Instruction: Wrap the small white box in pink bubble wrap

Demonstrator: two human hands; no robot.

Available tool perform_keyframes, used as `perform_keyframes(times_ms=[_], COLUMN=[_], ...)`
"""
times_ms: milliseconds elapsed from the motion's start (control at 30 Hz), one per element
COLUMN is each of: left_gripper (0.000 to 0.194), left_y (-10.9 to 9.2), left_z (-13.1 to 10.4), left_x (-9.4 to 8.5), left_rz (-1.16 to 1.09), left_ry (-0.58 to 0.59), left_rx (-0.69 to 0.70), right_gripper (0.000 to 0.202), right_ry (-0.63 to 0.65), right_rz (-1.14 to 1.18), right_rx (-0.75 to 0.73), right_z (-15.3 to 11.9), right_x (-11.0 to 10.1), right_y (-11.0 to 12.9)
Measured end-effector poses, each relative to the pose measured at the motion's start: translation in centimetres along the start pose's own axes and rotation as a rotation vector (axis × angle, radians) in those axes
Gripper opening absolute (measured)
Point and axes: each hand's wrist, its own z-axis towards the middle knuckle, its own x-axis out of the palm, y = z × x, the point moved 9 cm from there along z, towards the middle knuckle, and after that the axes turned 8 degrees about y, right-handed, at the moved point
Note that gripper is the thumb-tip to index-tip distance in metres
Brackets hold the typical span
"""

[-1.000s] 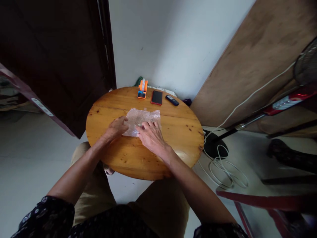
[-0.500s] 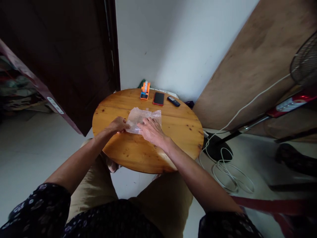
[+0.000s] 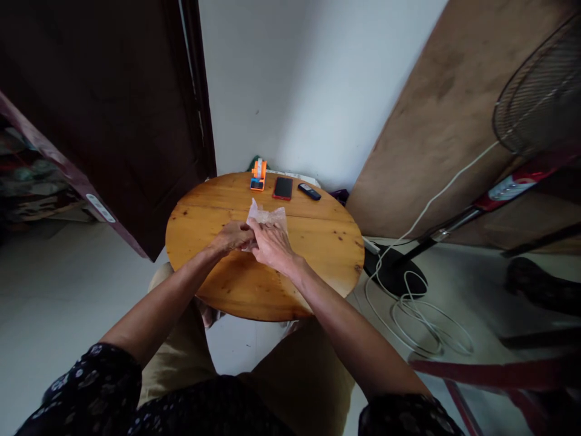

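Observation:
A crinkled, see-through sheet of bubble wrap (image 3: 274,216) lies on the round wooden table (image 3: 322,242), its left part folded up toward the middle. My left hand (image 3: 232,236) is closed on the folded left side, its fingertips partly hidden. Pressed against it, my right hand (image 3: 272,243) has its fingers bent over the wrap and its thumb close to the left fingers. Whether something lies inside the wrap is hidden by the hands.
Along the table's far side stand an orange and blue tape dispenser (image 3: 258,175), a dark phone with a red edge (image 3: 283,188) and a black handset (image 3: 309,191). On the right are a standing fan (image 3: 508,188) and a coiled white cable (image 3: 422,321). A dark door (image 3: 113,121) is at left.
My left hand has moved right, folding the wrap's left side inward until both hands meet. The spread sheet has become narrower. My view has shifted slightly.

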Motion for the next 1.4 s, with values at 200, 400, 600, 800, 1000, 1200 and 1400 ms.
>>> perform_keyframes(times_ms=[200,400,600,800,1000,1200,1400], left_gripper=[0.017,0.016,0.018,0.022,0.024,0.032,0.028], left_y=[-1.5,-3.6,-3.2,-3.3,-3.8,-3.7,-2.9], left_z=[-0.6,-1.5,-1.1,-1.4,-1.2,-0.3,0.2], left_x=[-0.1,1.2,1.6,2.3,2.7,2.7,2.3], left_rz=[0.359,0.748,0.772,0.777,0.812,0.805,0.653], left_ry=[-0.003,-0.148,-0.106,-0.043,0.007,0.06,0.057], left_rx=[0.103,0.39,0.468,0.553,0.529,0.517,0.528], right_gripper=[0.055,0.05,0.069,0.069,0.061,0.052,0.046], right_ry=[-0.108,-0.201,-0.062,-0.034,-0.3,-0.285,-0.265], right_rz=[0.273,0.697,0.736,0.638,0.917,1.091,1.165], right_rx=[-0.021,0.502,0.627,0.724,0.607,0.506,0.533], right_z=[-2.9,-9.8,-7.3,-4.6,-4.3,-1.3,-0.7], right_x=[-1.5,2.4,3.6,4.5,5.7,5.3,5.6], right_y=[-2.8,-11.6,-11.5,-11.6,-11.6,-9.5,-8.6])
